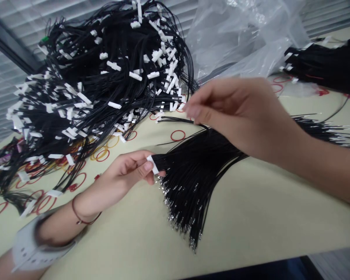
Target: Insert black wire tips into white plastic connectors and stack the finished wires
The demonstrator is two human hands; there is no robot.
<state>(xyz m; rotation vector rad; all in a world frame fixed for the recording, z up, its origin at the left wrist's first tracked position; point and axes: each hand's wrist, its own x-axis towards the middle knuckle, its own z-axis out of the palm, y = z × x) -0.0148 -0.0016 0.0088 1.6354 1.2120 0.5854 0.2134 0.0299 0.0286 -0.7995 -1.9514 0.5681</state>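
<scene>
My left hand (134, 169) pinches a white connector (153, 164) between thumb and fingers. Black wires run from this connector to the right, over a fanned bundle of loose black wires (189, 194) with shiny metal terminals at their ends. Above the bundle, my right hand (236, 112) is raised with thumb and fingertips drawn together. Whatever it may hold is too small or blurred to make out. A few dark wires pass just below its fingertips.
A big heap of black cables with white connectors (113, 66) fills the back left. Red rubber bands (177, 135) lie scattered on the pale table (251, 225). Behind are a clear plastic bag (239, 35) and, at right, another black cable bundle (329, 66).
</scene>
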